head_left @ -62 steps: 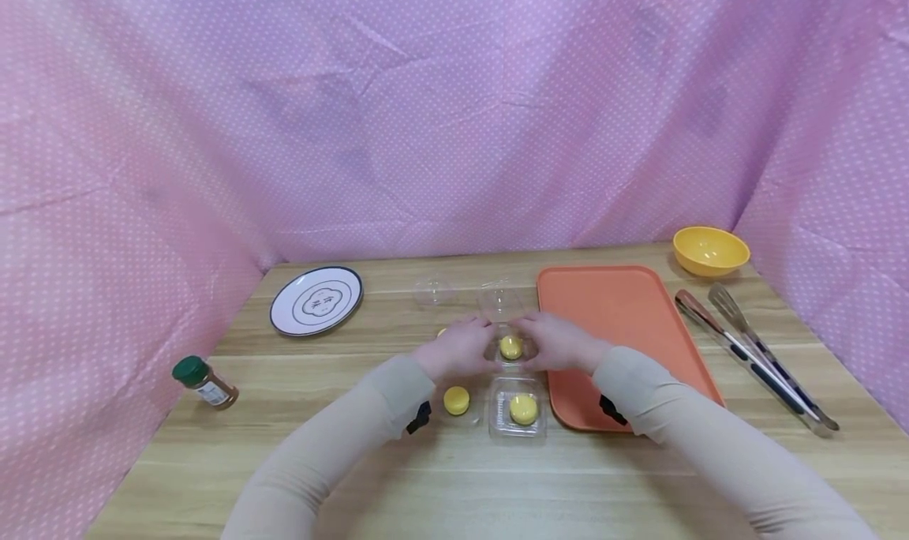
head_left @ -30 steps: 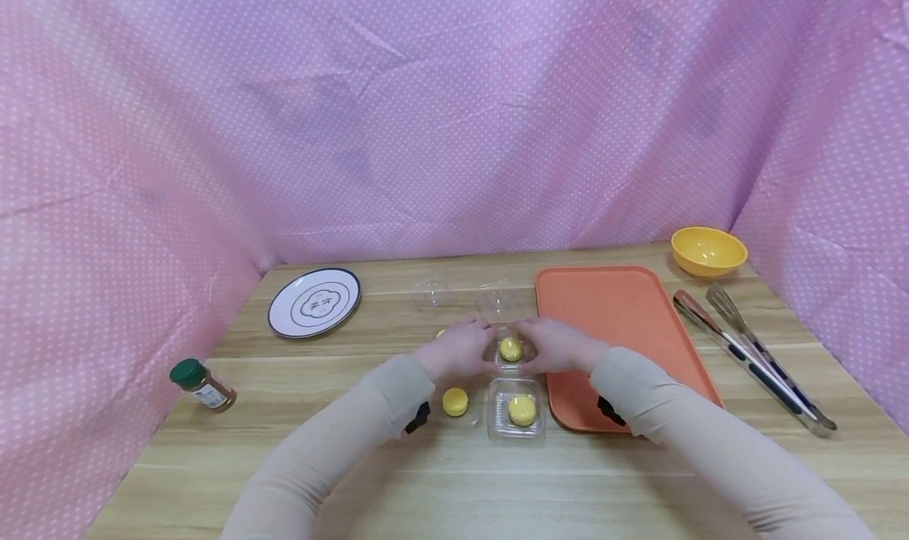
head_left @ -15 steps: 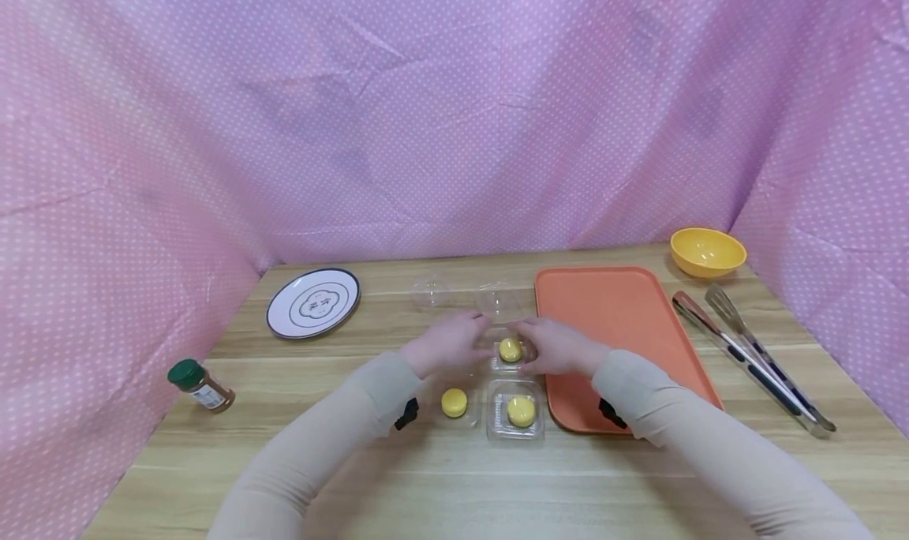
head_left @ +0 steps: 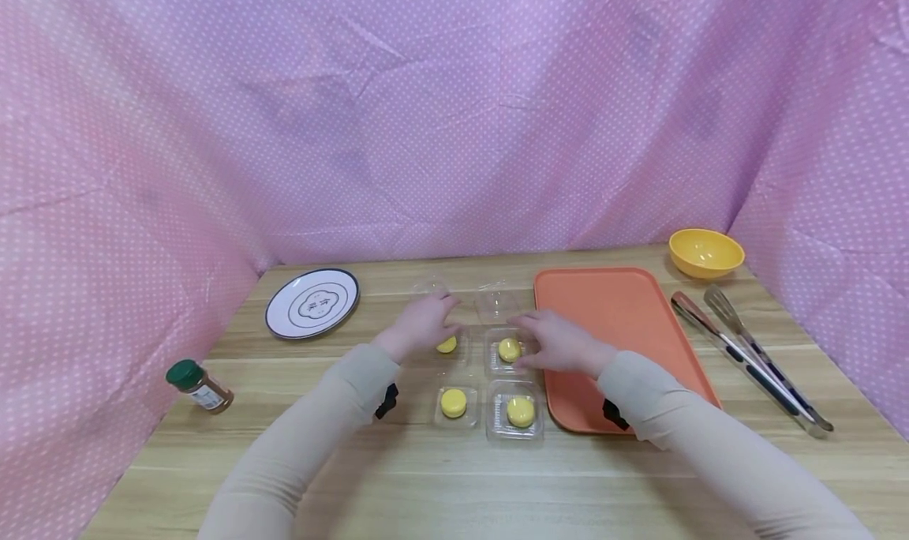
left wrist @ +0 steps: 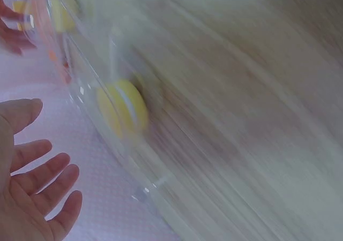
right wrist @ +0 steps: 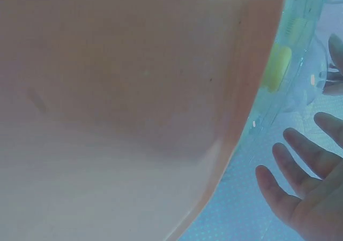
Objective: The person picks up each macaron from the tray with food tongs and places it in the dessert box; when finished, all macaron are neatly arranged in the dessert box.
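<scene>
Two rows of clear plastic boxes stand mid-table in the head view, each with a yellow macaron in it. My left hand, fingers spread and holding nothing, is at the back left box, partly hiding its macaron. The left wrist view shows this palm open beside the clear plastic. At the right side of the back right box, the fingertips of my right hand overlap its edge; its macaron is visible. In front are the front left macaron and the front right one.
Clear lids, one of them behind the back right box, lie at the back. An orange tray lies under my right forearm. Tongs and a yellow bowl are at right; a plate and a green-capped spice jar at left.
My left hand has left the back right box and moved left to the back left one. The right hand stays at the back right box, its fingers now slightly looser.
</scene>
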A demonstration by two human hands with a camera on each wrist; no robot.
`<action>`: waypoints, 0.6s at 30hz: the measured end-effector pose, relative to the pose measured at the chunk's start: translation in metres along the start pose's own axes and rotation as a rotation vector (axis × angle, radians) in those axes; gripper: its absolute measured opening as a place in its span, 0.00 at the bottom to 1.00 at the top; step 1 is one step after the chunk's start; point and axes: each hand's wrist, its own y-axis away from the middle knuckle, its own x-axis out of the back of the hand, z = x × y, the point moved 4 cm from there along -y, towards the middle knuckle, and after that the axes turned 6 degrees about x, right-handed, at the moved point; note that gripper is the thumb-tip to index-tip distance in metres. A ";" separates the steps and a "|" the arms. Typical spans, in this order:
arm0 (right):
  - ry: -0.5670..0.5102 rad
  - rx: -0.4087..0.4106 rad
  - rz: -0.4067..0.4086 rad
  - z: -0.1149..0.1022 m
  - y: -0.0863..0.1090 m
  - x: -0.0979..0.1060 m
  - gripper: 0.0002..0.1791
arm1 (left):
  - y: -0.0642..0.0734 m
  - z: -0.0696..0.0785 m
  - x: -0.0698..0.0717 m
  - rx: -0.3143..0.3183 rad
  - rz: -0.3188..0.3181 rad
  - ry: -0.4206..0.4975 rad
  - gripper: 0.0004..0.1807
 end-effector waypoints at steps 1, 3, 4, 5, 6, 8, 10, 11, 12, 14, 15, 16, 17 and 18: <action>0.001 -0.001 0.007 -0.001 0.001 0.001 0.39 | 0.000 -0.003 0.000 0.012 0.002 -0.005 0.29; 0.009 0.002 0.018 -0.004 0.002 0.002 0.38 | -0.002 -0.010 -0.002 0.022 0.015 -0.018 0.28; 0.015 0.004 0.023 -0.005 0.003 0.003 0.38 | -0.002 -0.013 -0.003 0.027 0.017 -0.022 0.27; 0.018 0.003 0.027 -0.006 0.004 0.003 0.37 | -0.003 -0.016 -0.003 0.034 0.018 -0.022 0.27; 0.020 0.005 0.033 -0.007 0.005 0.003 0.37 | -0.003 -0.019 -0.004 0.040 0.019 -0.022 0.27; 0.025 0.007 0.044 -0.008 0.006 0.004 0.36 | -0.003 -0.024 -0.005 0.050 0.016 -0.011 0.27; 0.030 0.015 0.058 -0.010 0.007 0.004 0.36 | -0.004 -0.028 -0.006 0.067 0.004 -0.007 0.28; 0.028 0.018 0.066 -0.011 0.008 0.004 0.35 | -0.004 -0.029 -0.007 0.069 0.001 -0.008 0.28; 0.027 0.024 0.075 -0.011 0.008 0.004 0.35 | -0.004 -0.031 -0.008 0.071 -0.002 -0.009 0.29; 0.030 0.034 0.090 -0.013 0.009 0.004 0.34 | -0.005 -0.034 -0.009 0.062 -0.006 -0.023 0.30; 0.028 0.038 0.099 -0.014 0.009 0.004 0.33 | -0.006 -0.035 -0.010 0.059 -0.009 -0.025 0.31; 0.027 0.043 0.109 -0.014 0.010 0.005 0.33 | -0.007 -0.036 -0.011 0.053 -0.012 -0.026 0.32; 0.031 0.047 0.117 -0.015 0.010 0.005 0.33 | -0.007 -0.037 -0.012 0.051 -0.015 -0.027 0.32; 0.031 0.051 0.123 -0.015 0.011 0.005 0.32 | -0.008 -0.039 -0.013 0.052 -0.020 -0.022 0.32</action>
